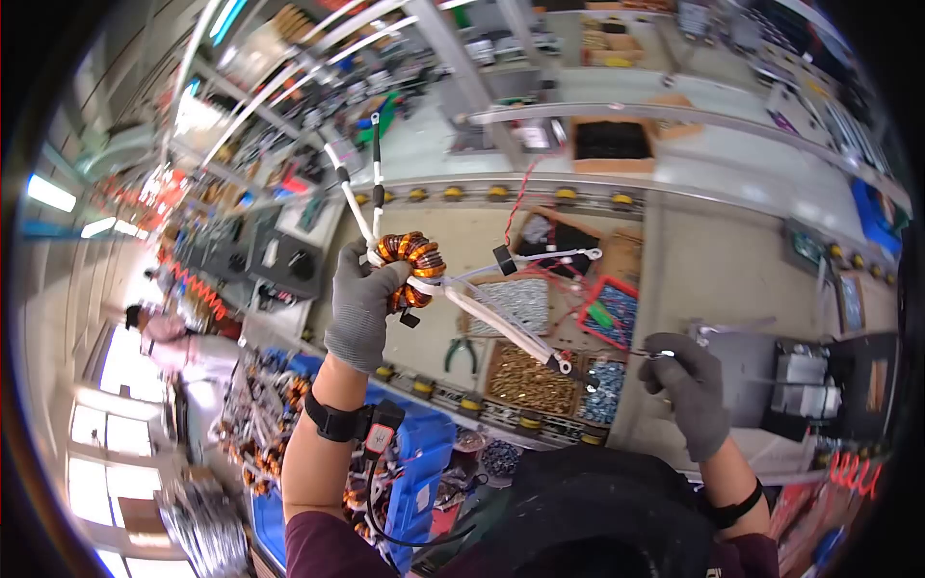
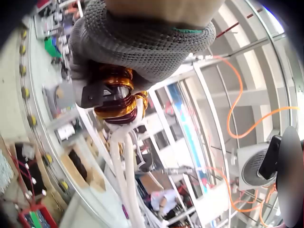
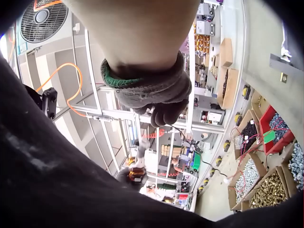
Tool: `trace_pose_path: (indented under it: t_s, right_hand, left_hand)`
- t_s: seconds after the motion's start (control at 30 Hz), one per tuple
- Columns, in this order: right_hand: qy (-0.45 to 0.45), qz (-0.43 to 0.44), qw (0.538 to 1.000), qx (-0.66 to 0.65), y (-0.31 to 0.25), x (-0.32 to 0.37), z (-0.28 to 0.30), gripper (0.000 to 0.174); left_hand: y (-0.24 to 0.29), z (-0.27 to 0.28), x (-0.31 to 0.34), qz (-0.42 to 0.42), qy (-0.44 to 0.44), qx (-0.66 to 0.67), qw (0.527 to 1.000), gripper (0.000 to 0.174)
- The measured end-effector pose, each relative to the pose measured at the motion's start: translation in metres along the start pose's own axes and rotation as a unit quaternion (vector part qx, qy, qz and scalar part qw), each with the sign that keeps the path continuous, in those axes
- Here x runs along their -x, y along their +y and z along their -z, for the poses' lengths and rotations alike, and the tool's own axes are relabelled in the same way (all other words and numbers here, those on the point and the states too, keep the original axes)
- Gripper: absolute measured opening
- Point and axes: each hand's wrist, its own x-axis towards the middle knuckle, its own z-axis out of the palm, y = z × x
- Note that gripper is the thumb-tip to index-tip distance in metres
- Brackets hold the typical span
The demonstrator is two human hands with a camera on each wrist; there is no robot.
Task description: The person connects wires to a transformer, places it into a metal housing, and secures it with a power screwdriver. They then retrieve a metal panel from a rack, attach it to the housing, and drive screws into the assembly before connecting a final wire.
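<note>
With my left hand I am holding the orange and brown coil just left of the middle of the head view, my fingers and thumb gripping its side. My right hand, right of the middle, is pinching a thin black strip with curled fingers. Long white leads are coming off the coil and getting in the way, crossing above the box of gold bits. Green-handled pliers are lying on the worktop. Near the middle, a red tray is sitting close to the boxes.
</note>
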Motion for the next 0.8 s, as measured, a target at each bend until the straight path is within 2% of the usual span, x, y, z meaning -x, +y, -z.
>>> trace_pose_path:
  t_s: [0.1, 0.17, 0.23, 0.3, 0.37, 0.43, 0.5, 0.57, 0.6, 0.67, 0.7, 0.77, 0.8]
  right_hand:
    - [0.044, -0.011, 0.999, -0.003, 0.012, 0.008, 0.025, 0.028]
    - [0.068, -0.01, 0.998, 0.0, 0.017, 0.014, 0.043, 0.03]
    - [0.107, -0.041, 0.992, -0.047, 0.019, 0.018, 0.058, 0.034]
    - [0.137, -0.039, 0.989, -0.039, 0.02, 0.019, 0.069, 0.039]
    - [0.173, -0.048, 0.983, -0.049, 0.025, 0.02, 0.078, 0.04]
    - [0.191, -0.055, 0.979, -0.053, 0.034, 0.019, 0.089, 0.041]
    - [0.206, -0.061, 0.975, -0.058, 0.046, 0.02, 0.095, 0.042]
    - [0.22, 0.022, 0.97, -0.101, 0.06, 0.023, 0.097, 0.038]
    - [0.228, 0.017, 0.968, -0.105, 0.073, 0.026, 0.101, 0.038]
    - [0.235, 0.024, 0.971, 0.046, 0.105, 0.041, 0.109, 0.031]
    - [0.243, 0.017, 0.969, 0.042, 0.114, 0.048, 0.115, 0.031]
    - [0.213, -0.109, 0.93, 0.279, 0.131, 0.061, 0.124, 0.032]
    - [0.217, -0.115, 0.929, 0.276, 0.142, 0.067, 0.126, 0.032]
  left_hand:
    - [-0.001, -0.086, -0.024, 0.017, -0.079, -0.05, 0.995, 0.038]
    - [-0.005, -0.135, -0.033, 0.001, -0.109, -0.024, 0.994, 0.039]
    - [-0.011, -0.172, -0.041, -0.043, -0.11, 0.038, 0.992, 0.04]
    - [-0.022, -0.198, -0.054, -0.06, -0.124, 0.026, 0.99, 0.042]
    - [-0.033, -0.218, -0.059, -0.074, -0.093, 0.04, 0.992, 0.042]
    - [-0.031, -0.241, -0.051, -0.046, -0.109, 0.077, 0.99, 0.042]
    - [-0.039, -0.261, -0.048, -0.023, -0.045, 0.096, 0.994, 0.051]
    - [-0.047, -0.278, -0.039, -0.024, -0.04, 0.087, 0.995, 0.048]
    - [-0.051, -0.286, -0.032, -0.029, -0.028, 0.083, 0.996, 0.046]
    - [-0.053, -0.305, -0.008, -0.043, -0.034, 0.079, 0.995, 0.044]
    - [-0.074, -0.312, -0.006, -0.072, -0.06, 0.079, 0.992, 0.046]
    - [-0.097, -0.327, 0.008, -0.116, -0.146, 0.046, 0.981, 0.049]
    - [-0.092, -0.336, 0.022, -0.132, -0.176, 0.018, 0.975, 0.055]
